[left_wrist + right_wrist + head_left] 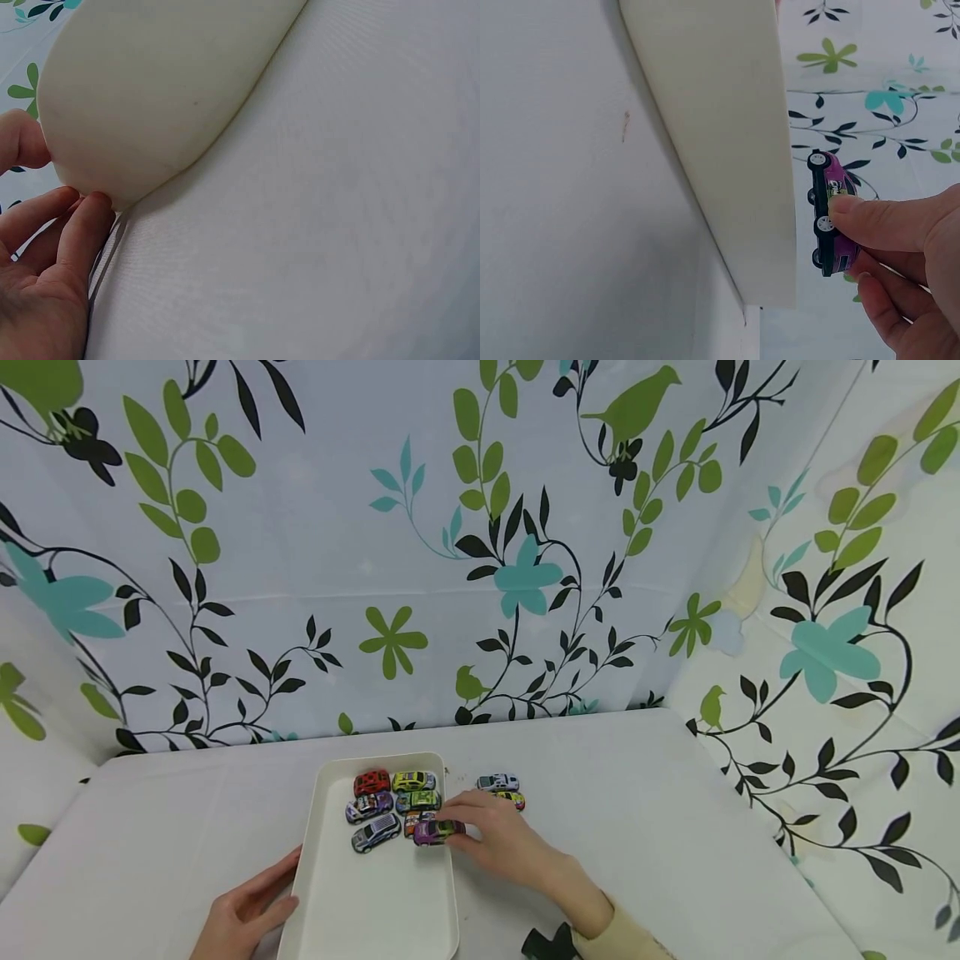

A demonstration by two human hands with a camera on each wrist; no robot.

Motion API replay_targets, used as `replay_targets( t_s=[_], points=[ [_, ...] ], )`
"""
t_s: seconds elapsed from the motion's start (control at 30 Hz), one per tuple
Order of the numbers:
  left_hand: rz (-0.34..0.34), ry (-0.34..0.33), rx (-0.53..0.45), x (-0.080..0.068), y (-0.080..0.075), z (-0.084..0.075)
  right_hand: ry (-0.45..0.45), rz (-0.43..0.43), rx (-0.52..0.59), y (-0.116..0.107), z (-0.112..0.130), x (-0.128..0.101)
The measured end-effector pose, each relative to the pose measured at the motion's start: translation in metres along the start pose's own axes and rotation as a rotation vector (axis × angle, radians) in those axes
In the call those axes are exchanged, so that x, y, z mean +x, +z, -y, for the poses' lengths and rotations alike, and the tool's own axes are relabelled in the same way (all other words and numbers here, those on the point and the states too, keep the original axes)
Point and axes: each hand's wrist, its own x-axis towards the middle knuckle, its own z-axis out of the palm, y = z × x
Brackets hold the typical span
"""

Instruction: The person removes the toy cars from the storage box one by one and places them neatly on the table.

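Pinching purple toy car (pixel 437 831) in right grip (pixel 501 842), over tray (pixel 375 902) rim

A: Setting — a staged tabletop booth, not a lived-in room. Floral printed cloth (pixel 420 552) hangs as backdrop behind the table (pixel 637 827).

B: Agreed — more printed cloth to the table's right, and a plain white covering over the table itself. Looks like a recording set-up.
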Motion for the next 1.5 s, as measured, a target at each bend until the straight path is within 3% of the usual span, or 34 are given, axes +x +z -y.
replay_targets(
  t_s=[0.5, 1.2, 1.33, 1.5],
  points=[
    [-0.006, -0.018, 0.006, -0.001, -0.002, 0.000, 0.016, -0.065, -0.018, -0.005, -0.019, -0.021],
    [-0.009, -0.026, 0.010, -0.002, 0.000, 0.002, 0.096, -0.061, -0.006, -0.010, -0.050, -0.043],
    [-0.012, -0.007, 0.020, -0.002, 0.001, 0.001, 0.132, -0.049, -0.016, -0.013, -0.057, -0.045],
    [-0.013, 0.022, 0.025, -0.002, 0.001, 0.000, 0.091, -0.102, -0.030, -0.015, -0.067, -0.047]
  ],
)
